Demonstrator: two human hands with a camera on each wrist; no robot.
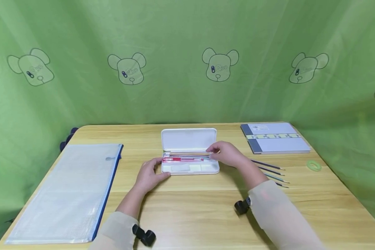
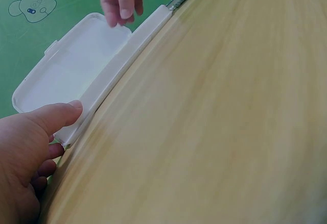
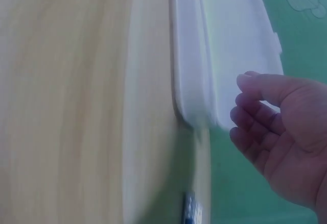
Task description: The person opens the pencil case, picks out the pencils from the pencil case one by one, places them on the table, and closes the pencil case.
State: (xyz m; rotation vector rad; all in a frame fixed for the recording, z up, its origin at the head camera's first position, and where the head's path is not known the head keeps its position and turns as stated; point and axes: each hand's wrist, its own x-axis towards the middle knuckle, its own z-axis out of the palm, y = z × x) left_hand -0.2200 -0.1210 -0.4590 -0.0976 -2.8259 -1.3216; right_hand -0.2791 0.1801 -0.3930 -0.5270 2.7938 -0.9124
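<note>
A white pencil case (image 1: 208,168) lies with its lid (image 1: 189,139) raised on the wooden table. Inside it are several pencils (image 1: 187,155), a red pen (image 1: 175,159) and a pale eraser-like block (image 1: 180,168). My left hand (image 1: 148,176) grips the case's left end; its thumb (image 2: 64,116) lies along the front edge and the other fingers bend at the end. Over the right end hovers my right hand (image 1: 226,153), near the pencil ends. Its fingers (image 3: 255,114) are loosely bent, and nothing shows between them in the right wrist view.
Several dark and teal pencils (image 1: 270,171) lie right of the case, partly behind my right forearm. Farther right are a green ring (image 1: 314,165) and a notebook (image 1: 278,143) with a patterned band. A clear zip folder (image 1: 68,191) lies at the left. A green curtain (image 1: 175,100) hangs behind.
</note>
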